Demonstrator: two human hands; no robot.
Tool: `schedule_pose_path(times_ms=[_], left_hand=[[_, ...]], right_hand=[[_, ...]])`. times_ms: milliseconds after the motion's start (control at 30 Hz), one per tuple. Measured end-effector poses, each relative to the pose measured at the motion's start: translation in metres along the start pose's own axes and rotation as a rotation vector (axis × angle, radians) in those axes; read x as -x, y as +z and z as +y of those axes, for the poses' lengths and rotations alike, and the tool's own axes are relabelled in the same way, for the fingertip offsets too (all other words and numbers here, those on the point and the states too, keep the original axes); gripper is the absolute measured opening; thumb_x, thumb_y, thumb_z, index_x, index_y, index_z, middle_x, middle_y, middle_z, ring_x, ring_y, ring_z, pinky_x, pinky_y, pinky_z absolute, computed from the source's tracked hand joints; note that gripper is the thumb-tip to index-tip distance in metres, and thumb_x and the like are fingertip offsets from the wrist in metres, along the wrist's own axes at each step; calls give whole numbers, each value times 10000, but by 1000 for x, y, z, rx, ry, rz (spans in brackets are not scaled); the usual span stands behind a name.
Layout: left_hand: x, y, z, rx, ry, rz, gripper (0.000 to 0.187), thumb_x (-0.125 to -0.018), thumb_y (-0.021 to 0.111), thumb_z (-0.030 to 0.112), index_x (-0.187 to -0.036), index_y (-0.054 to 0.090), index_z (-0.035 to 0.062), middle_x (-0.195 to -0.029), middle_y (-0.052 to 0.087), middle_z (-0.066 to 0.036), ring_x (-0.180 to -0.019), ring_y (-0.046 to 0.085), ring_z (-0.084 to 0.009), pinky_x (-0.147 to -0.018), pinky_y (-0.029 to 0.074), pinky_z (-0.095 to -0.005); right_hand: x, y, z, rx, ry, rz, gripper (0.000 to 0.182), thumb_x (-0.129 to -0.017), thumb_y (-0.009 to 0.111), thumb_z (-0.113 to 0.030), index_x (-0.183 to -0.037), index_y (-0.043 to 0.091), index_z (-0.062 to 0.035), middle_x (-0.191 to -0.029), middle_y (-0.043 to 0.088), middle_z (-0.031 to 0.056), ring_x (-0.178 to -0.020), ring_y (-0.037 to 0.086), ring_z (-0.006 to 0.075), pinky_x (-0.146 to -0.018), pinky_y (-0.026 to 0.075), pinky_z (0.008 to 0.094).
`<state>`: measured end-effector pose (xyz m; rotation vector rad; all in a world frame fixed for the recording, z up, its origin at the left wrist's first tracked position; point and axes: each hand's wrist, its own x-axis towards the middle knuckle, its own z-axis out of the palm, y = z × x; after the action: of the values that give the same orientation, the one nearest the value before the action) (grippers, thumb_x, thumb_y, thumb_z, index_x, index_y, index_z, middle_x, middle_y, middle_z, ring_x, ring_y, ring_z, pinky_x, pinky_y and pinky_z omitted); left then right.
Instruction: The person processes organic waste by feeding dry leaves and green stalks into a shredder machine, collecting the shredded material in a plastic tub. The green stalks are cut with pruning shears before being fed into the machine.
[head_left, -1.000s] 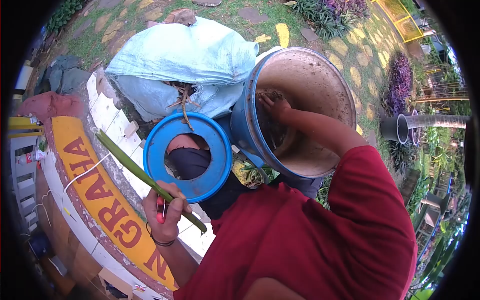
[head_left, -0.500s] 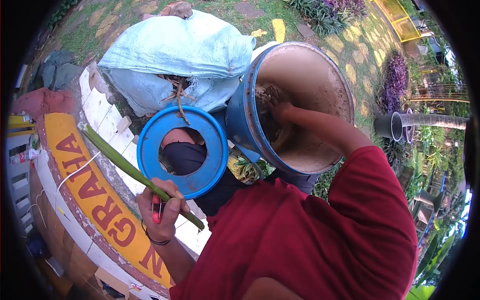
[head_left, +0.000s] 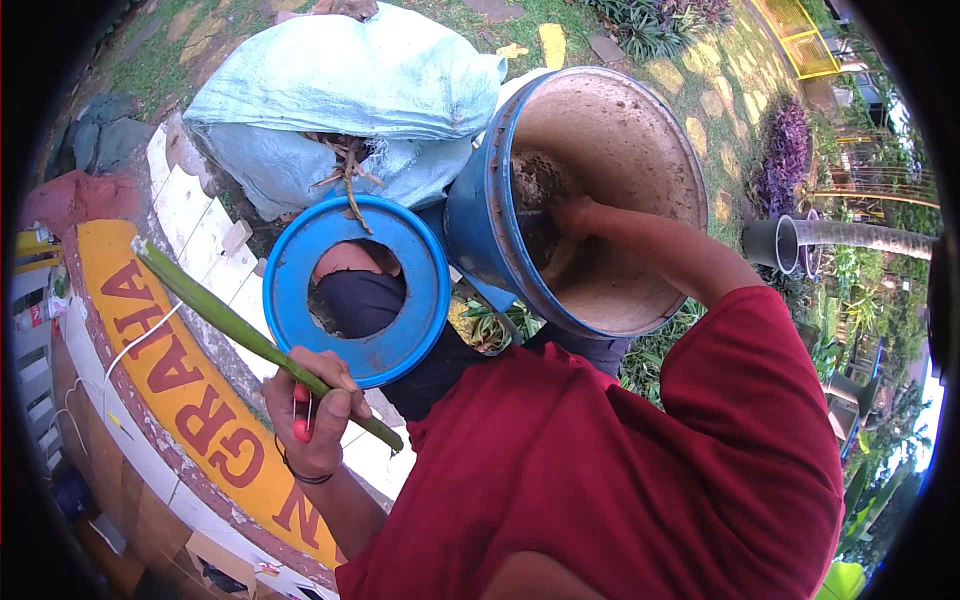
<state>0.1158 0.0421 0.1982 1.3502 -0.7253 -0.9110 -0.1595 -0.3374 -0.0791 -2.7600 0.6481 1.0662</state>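
Note:
My left hand (head_left: 318,412) is closed around a long green stalk (head_left: 215,312), which slants from upper left to lower right. Red-handled scissors (head_left: 302,412) are also in that hand, their blades mostly hidden. My right hand (head_left: 573,216) reaches inside a tilted blue bucket (head_left: 478,205) with a pale, dirt-stained inside. Its fingers look curled near dark soil (head_left: 538,180) at the bottom; what they hold, if anything, is hidden. A blue ring-shaped lid (head_left: 425,255) with a large hole rests over my leg, just above the left hand.
A light blue woven sack (head_left: 340,80) with dry twigs (head_left: 350,185) at its mouth lies beyond the lid. White tiles (head_left: 200,240) and a yellow lettered border (head_left: 190,390) run along the left. A grey pot (head_left: 772,246) stands to the right.
In the bucket, my right hand has gone from fingers stretched out to a more curled shape. My left hand still holds the stalk and scissors. The whole view has shifted slightly.

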Motion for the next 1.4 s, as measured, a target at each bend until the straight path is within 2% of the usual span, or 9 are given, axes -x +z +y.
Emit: schedule_pose_path(times_ms=[33, 100, 300, 800, 900, 1133, 1233, 1333, 1400], left_hand=[[1, -1, -1, 11, -15, -4, 258, -898, 682, 269, -885, 572, 36, -581, 613, -43, -524, 570, -120, -694, 447, -282], [1, -2, -5, 2, -10, 14, 272, -896, 692, 280, -882, 569, 38, -577, 603, -41, -519, 563, -118, -664, 439, -271], [-1, 0, 0, 68, 11, 39, 323, -889, 724, 322, -876, 558, 45, -576, 555, -27, -503, 531, -103, -582, 387, -232], [-1, 0, -7, 125, 25, 16, 294, -905, 717, 274, -911, 534, 44, -641, 541, -35, -500, 485, -75, -444, 313, -196], [0, 0, -10, 128, 1, -1, 289, -916, 703, 274, -914, 531, 41, -648, 527, -46, -497, 465, -74, -436, 315, -198], [-10, 7, -6, 89, 3, -34, 298, -925, 696, 292, -928, 529, 45, -634, 523, -45, -506, 463, -74, -431, 296, -193], [-9, 7, -8, 91, 0, -43, 308, -926, 699, 302, -928, 527, 45, -632, 520, -45, -502, 459, -75, -431, 293, -193], [-12, 10, -11, 93, -3, -40, 322, -925, 705, 312, -925, 525, 45, -634, 516, -45, -499, 464, -78, -430, 295, -195], [-10, 9, -11, 90, -4, -18, 330, -923, 709, 318, -924, 524, 45, -637, 515, -45, -497, 469, -80, -429, 297, -197]], right_hand=[[-2, 6, 2, -36, 12, 126, 335, -821, 616, -155, -1118, 703, -28, -1030, 727, 187, -1036, 699, 358, -830, 569, 518], [-21, -15, -7, -178, 53, -731, 534, -830, 657, -133, -1352, 568, -61, -1180, 676, 130, -1046, 682, 279, -831, 579, 454], [22, -33, -51, -682, 4, -871, 462, -879, 593, -138, -1336, 579, -72, -1113, 668, 98, -962, 666, 229, -721, 585, 382], [14, -73, -13, 32, -47, -184, 286, -807, 615, -111, -1032, 726, 26, -1028, 727, 173, -889, 730, 320, -712, 612, 437], [8, -68, -31, -363, 39, -492, 275, -848, 566, -93, -1049, 715, 22, -1016, 718, 189, -844, 737, 303, -659, 626, 398], [7, -42, -41, -515, 47, -685, 380, -853, 574, -107, -1207, 644, 15, -1266, 623, 208, -971, 710, 345, -643, 631, 402], [5, -46, -42, -163, -106, -655, 543, -849, 658, -218, -1319, 552, 31, -1377, 539, 245, -1099, 658, 385, -839, 593, 483], [14, -26, -43, -92, -246, -353, 626, -809, 725, -304, -1334, 559, -7, -1208, 647, 267, -1159, 627, 404, -1075, 435, 501], [21, -7, -54, -189, -78, -304, 959, -731, 796, -383, -1491, 343, -11, -1387, 517, 303, -1332, 479, 419, -1169, 309, 476]])
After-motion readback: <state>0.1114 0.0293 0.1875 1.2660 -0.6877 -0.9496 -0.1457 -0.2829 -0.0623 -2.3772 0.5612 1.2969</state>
